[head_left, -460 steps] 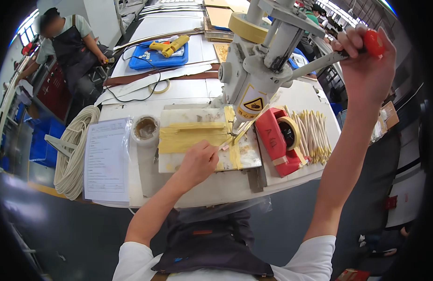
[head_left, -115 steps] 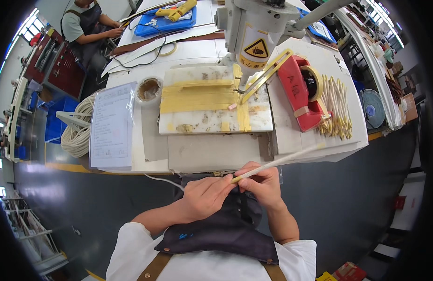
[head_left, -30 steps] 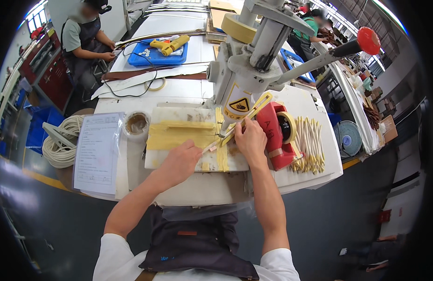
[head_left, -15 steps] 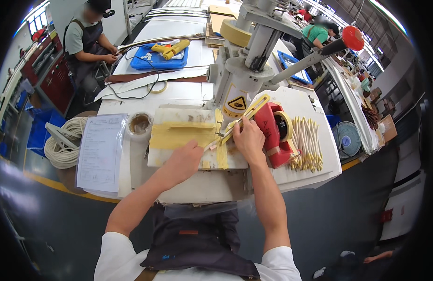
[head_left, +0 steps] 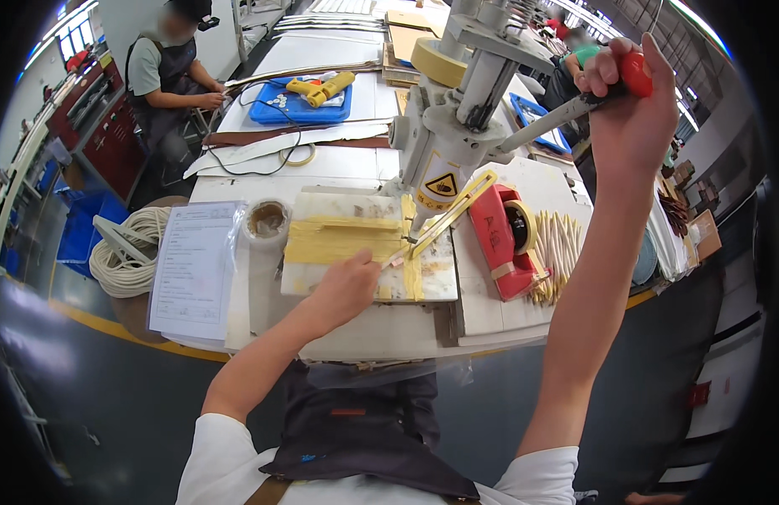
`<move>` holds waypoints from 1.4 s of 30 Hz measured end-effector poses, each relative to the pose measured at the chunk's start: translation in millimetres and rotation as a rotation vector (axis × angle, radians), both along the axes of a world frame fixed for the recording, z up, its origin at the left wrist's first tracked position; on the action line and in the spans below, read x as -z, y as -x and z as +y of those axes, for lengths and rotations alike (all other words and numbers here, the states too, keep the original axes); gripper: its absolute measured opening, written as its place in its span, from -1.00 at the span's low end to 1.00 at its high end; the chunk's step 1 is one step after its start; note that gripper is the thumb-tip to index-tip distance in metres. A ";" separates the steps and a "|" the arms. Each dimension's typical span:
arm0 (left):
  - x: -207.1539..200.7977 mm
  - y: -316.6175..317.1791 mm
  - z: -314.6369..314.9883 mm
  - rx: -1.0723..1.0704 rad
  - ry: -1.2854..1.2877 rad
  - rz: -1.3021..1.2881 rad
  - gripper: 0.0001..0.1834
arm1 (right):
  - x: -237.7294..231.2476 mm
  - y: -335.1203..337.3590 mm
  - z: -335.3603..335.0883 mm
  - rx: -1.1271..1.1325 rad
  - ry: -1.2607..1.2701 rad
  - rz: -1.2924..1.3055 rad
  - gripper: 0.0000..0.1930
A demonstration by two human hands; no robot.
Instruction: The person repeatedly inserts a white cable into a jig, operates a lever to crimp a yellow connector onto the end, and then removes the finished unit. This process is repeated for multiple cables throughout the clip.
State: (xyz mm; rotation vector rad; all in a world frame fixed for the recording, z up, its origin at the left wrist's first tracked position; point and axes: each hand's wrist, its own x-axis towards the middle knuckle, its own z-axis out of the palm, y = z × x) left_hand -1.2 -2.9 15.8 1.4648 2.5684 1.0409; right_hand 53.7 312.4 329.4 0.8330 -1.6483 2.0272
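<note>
Your right hand (head_left: 633, 109) clenched on red lever knob (head_left: 635, 72), raised; left hand (head_left: 349, 284) pinches strip (head_left: 444, 217) slanting up-right under press (head_left: 444, 156).

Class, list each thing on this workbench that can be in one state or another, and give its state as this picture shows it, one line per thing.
Right hand: raised, closed around the press lever's red knob.
Left hand: on the yellow-taped board, holding a thin strip under the press head.
Press: upright.
Red tape dispenser: loaded with a roll.
Rope: coiled.
Paper sheet: lying flat in a clear sleeve.
</note>
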 end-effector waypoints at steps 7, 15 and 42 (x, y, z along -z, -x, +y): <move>2.5 -3.1 0.5 0.012 -0.074 -0.019 -0.91 | 96.7 -85.1 -69.8 0.344 -0.076 0.296 -0.71; 4.7 -5.1 -3.6 -0.031 -0.121 0.008 -0.86 | 146.9 -105.2 -84.6 0.561 -0.202 0.329 -0.60; 3.4 0.2 -23.4 -0.317 -0.404 -0.670 -0.85 | 285.5 -1.9 -70.0 0.720 -1.370 -0.305 -0.74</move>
